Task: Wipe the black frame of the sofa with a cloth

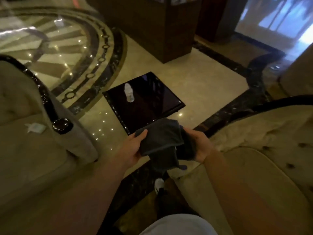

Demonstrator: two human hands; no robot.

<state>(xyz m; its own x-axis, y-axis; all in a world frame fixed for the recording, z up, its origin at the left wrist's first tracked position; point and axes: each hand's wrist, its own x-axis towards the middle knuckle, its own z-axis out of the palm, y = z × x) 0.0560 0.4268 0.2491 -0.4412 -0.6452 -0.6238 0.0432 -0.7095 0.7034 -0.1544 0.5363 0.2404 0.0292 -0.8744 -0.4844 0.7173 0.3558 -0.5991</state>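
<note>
A dark grey cloth (161, 139) hangs between both hands in the middle of the view, above the floor. My left hand (133, 146) grips its left edge with the thumb on top. My right hand (199, 146) grips its right side, fingers curled into the folds. A beige sofa on the left has a glossy black frame (44, 92) running along its arm and ending in a rounded knob (61, 125). A second beige sofa on the right carries a black frame rail (277, 103) along its top edge.
A small black glossy side table (157, 99) stands just beyond the cloth with a white bottle (129, 92) on it. A white packet (36, 128) lies on the left sofa seat. A dark wooden cabinet (152, 28) stands at the back. My shoe (159, 184) is on the marble floor.
</note>
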